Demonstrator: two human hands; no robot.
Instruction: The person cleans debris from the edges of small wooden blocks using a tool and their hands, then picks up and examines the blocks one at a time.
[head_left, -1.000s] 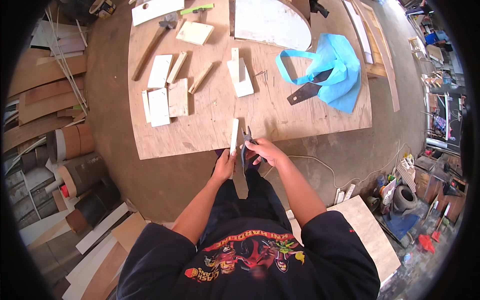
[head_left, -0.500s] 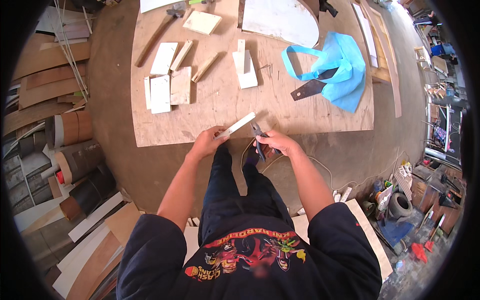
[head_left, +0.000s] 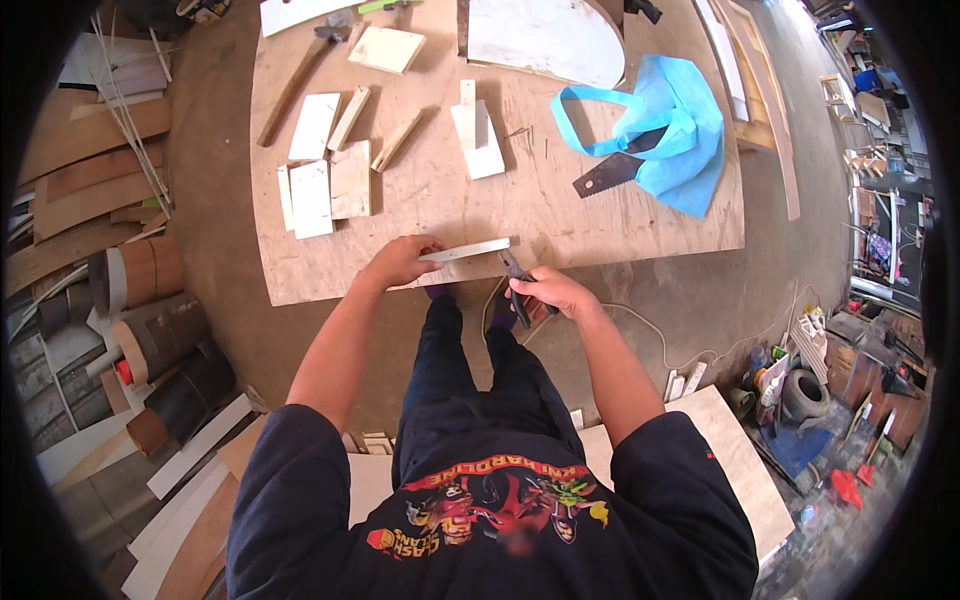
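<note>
My left hand [head_left: 405, 260] grips one end of a narrow pale wooden strip [head_left: 465, 249], now held nearly level over the near edge of the plywood table [head_left: 680, 236]. My right hand [head_left: 543, 290] is wrapped round pliers [head_left: 513, 267], whose jaws are at the strip's right end; whether they grip anything is too small to tell. Beyond lie white boards [head_left: 311, 202], short wood blocks [head_left: 398, 138], a hammer [head_left: 295, 85], a few loose nails [head_left: 530, 134] and a light blue bag [head_left: 680, 175] with a saw blade [head_left: 600, 177] poking out.
A large curved white board [head_left: 540, 35] lies at the far edge. Stacked sheets and rolls [head_left: 140, 275] line the left side; at the right are a tire [head_left: 805, 393], tools and scraps. A cable [head_left: 650, 325] crosses the floor. A pale plywood sheet [head_left: 730, 460] lies behind me at lower right.
My left hand has moved left and away from my body, swinging the strip from upright to nearly horizontal. My right hand with the pliers has shifted slightly right.
</note>
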